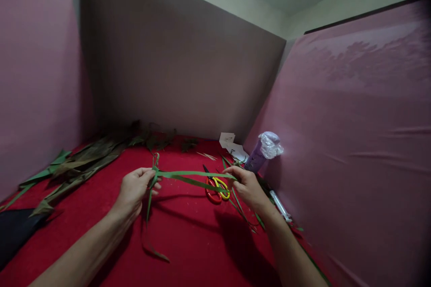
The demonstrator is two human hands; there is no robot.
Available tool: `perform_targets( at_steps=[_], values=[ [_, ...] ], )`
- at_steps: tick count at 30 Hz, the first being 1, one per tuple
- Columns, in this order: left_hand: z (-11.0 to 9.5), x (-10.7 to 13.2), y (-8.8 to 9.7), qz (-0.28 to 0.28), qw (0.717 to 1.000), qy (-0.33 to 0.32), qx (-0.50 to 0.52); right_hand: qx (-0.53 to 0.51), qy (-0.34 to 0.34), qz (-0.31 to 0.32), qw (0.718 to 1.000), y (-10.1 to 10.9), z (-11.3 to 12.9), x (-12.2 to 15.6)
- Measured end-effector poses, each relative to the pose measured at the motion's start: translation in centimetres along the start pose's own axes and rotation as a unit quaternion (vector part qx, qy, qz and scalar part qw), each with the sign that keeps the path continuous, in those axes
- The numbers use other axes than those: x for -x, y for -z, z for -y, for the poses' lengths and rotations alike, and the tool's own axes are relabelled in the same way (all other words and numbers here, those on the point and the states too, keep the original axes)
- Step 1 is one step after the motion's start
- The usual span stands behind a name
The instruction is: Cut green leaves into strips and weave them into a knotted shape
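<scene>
My left hand point(136, 188) pinches a knotted or woven bunch of green leaf strips point(188, 173), with a small loop above the fingers and loose ends hanging below. From there two strips stretch across to my right hand point(247, 186), whose thumb and fingers are closed on the upper one. The lower strip ends close under the right fingers; whether they hold it too is unclear. Beneath the strips, beside my right hand, scissors point(213, 193) with a red and a yellow handle lie on the red cloth point(188, 237).
Long dried and green leaves point(90, 161) are heaped at the left. At the back lie thin sticks point(206, 156) and white paper cards point(235, 150). A purple bottle point(257, 154) capped with clear plastic stands by the right pink wall point(363, 166), near a clear-and-white tube point(280, 206). A dark object point(16, 233) sits left.
</scene>
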State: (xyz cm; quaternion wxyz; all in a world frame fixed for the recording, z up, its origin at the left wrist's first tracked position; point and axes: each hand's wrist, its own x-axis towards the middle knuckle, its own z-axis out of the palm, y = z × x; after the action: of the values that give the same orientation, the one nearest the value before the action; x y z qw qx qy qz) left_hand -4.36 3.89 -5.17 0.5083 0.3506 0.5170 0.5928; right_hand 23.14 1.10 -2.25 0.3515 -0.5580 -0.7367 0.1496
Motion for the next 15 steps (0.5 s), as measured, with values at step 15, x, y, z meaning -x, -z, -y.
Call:
perform_targets(
  at_steps=[15],
  values=[
    [-0.3, 1.1, -0.4, 0.059, 0.998, 0.022, 0.027, 0.154, 0.068, -0.118, 0.979, 1.6, 2.7, 2.7]
  ],
)
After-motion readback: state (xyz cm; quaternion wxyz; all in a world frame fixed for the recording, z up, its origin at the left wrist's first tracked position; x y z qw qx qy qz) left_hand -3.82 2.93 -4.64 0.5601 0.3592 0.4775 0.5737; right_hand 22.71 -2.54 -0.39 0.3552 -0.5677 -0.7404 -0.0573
